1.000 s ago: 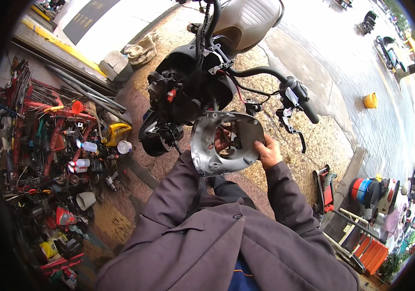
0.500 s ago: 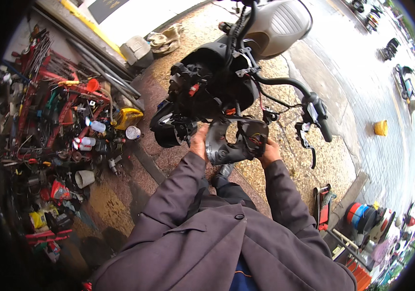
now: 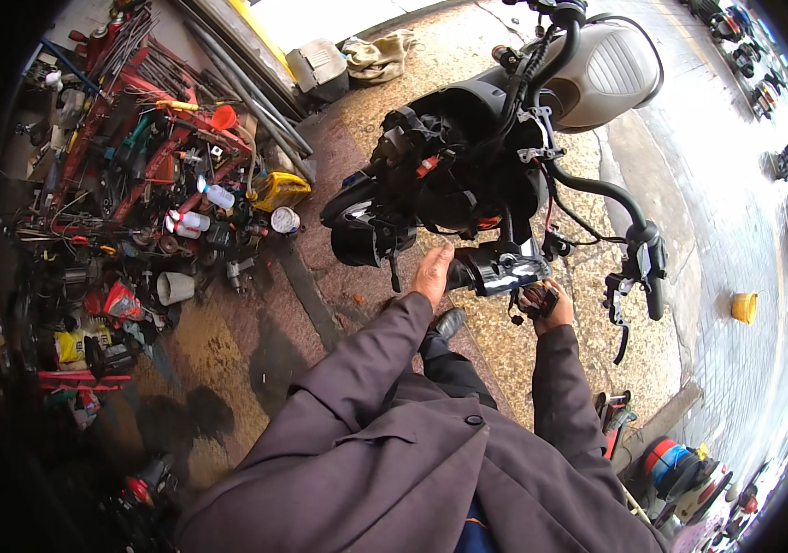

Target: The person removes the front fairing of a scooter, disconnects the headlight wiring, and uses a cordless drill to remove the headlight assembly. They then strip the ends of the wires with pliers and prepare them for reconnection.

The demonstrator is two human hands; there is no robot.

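A black plastic housing [image 3: 497,269] with a glossy face is held between my hands, just below the front of a partly stripped motorbike [image 3: 468,157]. My left hand [image 3: 433,275] grips its left end, thumb up along the side. At its right end my right hand [image 3: 552,308] is closed, fingers curled round a dark part there; whether that part is separate from the housing is hard to see. Above the housing, the bike's front is open, with wires showing. The handlebar [image 3: 601,187] with its lever [image 3: 622,343] juts out to the right of my right hand.
Tools, bottles and metal parts crowd the floor at left, around a red rack [image 3: 141,138]. A yellow jug [image 3: 281,192] and a white tub [image 3: 284,220] stand nearer. A yellow bucket [image 3: 743,308] is on the paving at right. Spools [image 3: 675,461] lie lower right.
The housing has been tilted from its open, hollow side to a narrower view with the glossy face showing. Both hands have turned with it. The whole view has shifted, moving the bike rightward in the picture.
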